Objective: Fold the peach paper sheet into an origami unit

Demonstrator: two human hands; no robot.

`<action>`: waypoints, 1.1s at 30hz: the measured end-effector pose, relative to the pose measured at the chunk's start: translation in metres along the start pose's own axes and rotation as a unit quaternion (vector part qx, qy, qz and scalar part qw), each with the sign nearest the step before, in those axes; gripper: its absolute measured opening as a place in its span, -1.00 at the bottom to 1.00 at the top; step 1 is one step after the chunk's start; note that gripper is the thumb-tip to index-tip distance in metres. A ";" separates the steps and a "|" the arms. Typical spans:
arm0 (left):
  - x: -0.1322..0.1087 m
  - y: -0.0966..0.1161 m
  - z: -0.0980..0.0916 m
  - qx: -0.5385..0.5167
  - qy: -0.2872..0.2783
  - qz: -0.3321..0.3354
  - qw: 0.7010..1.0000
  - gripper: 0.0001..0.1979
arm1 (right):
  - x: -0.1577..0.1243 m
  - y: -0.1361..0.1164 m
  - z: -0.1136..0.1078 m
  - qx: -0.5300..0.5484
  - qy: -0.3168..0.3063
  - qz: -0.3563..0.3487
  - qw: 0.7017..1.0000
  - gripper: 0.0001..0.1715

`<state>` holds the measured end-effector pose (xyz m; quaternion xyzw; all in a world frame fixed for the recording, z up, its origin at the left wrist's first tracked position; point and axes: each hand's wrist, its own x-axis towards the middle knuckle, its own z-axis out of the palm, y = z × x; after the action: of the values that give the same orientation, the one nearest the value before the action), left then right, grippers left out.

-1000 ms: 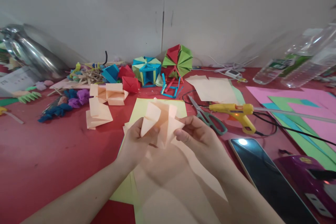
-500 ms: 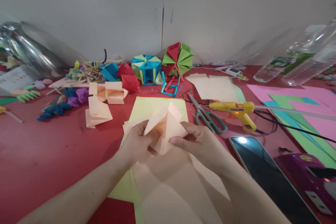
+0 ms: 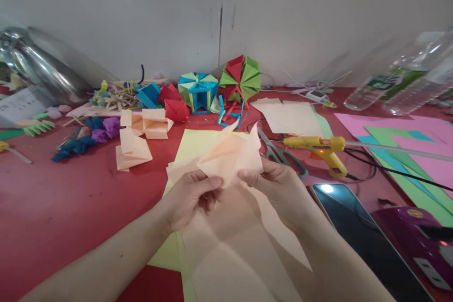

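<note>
A folded peach paper piece (image 3: 231, 153) is held up between both hands, its two pointed corners standing up and its middle spread wide. My left hand (image 3: 194, 196) pinches its lower left edge between thumb and fingers. On the right side, my right hand (image 3: 274, 184) grips the paper with the thumb in front and the fingers behind. Beneath the hands lie large peach sheets (image 3: 233, 250) over yellow paper (image 3: 196, 139). Several folded peach pieces (image 3: 136, 148) rest on the table to the left.
Scissors (image 3: 283, 153), a yellow glue gun (image 3: 322, 146) and a phone (image 3: 361, 236) lie to the right. Behind stand a blue-green paper model (image 3: 198, 92) and a red-green one (image 3: 242, 78). A metal jug (image 3: 49, 68) is at the far left, plastic bottles (image 3: 399, 80) at the right.
The held paper has been opened out wider, and its points now stand further apart. Both hands have shifted a little, with my left thumb now on the front of the lower edge.
</note>
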<state>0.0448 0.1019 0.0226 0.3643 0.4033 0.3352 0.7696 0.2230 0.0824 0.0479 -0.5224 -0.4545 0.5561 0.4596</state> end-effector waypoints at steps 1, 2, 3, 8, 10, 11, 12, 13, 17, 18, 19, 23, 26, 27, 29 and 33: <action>0.000 0.000 0.000 -0.002 0.010 0.007 1.000 -0.80 | 0.000 -0.001 0.000 0.009 -0.011 -0.004 1.000 -0.77; 0.001 0.001 0.000 -0.001 0.020 0.015 1.000 -0.81 | 0.000 -0.001 0.000 0.014 -0.018 -0.011 1.000 -0.78; 0.002 0.001 0.000 0.005 0.028 0.025 0.999 -0.81 | 0.000 -0.002 -0.001 0.012 -0.020 -0.019 1.000 -0.79; 0.003 0.005 -0.002 0.104 0.066 0.088 0.988 -0.71 | 0.001 -0.003 -0.013 -0.090 -0.047 -0.036 0.994 -0.78; 0.002 0.006 -0.004 0.184 0.125 0.131 0.966 -0.68 | 0.002 -0.002 -0.016 -0.147 -0.047 -0.027 0.988 -0.78; 0.002 0.006 -0.004 0.209 0.155 0.153 0.953 -0.68 | 0.003 -0.002 -0.017 -0.163 -0.044 -0.024 0.985 -0.76; 0.002 0.006 -0.005 0.217 0.175 0.169 0.945 -0.69 | 0.003 -0.002 -0.017 -0.170 -0.042 -0.022 0.984 -0.73; 0.002 0.006 -0.005 0.212 0.181 0.179 0.943 -0.70 | 0.003 -0.002 -0.017 -0.171 -0.043 -0.024 0.984 -0.71; 0.002 0.006 -0.004 0.186 0.151 0.164 0.957 -0.68 | 0.003 -0.004 -0.011 -0.205 -0.020 -0.081 0.975 -0.75; 0.001 0.005 -0.003 0.189 0.150 0.159 0.957 -0.67 | 0.003 -0.005 -0.009 -0.214 -0.005 -0.099 0.972 -0.79; 0.001 0.005 -0.002 0.193 0.157 0.159 0.955 -0.68 | 0.002 -0.005 -0.007 -0.216 0.004 -0.108 0.970 -0.80; 0.000 0.003 -0.001 0.203 0.203 0.197 0.937 -0.68 | -0.001 -0.002 0.002 -0.159 0.005 -0.056 0.986 -0.74; 0.002 0.001 -0.003 0.197 0.183 0.204 0.941 -0.68 | -0.003 0.002 0.004 -0.124 0.019 -0.018 0.992 -0.70; 0.003 0.001 -0.003 0.193 0.166 0.197 0.947 -0.68 | -0.002 0.002 0.003 -0.120 0.026 -0.017 0.992 -0.70; 0.005 0.001 -0.004 0.186 0.129 0.174 0.958 -0.69 | -0.002 0.002 0.001 -0.123 0.041 -0.026 0.991 -0.70; 0.008 0.001 -0.006 0.183 0.113 0.157 0.964 -0.69 | -0.001 0.001 -0.001 -0.180 0.057 -0.082 0.979 -0.73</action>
<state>0.0431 0.1109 0.0180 0.5176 0.4798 0.4112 0.5769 0.2240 0.0814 0.0471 -0.5882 -0.5612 0.3950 0.4278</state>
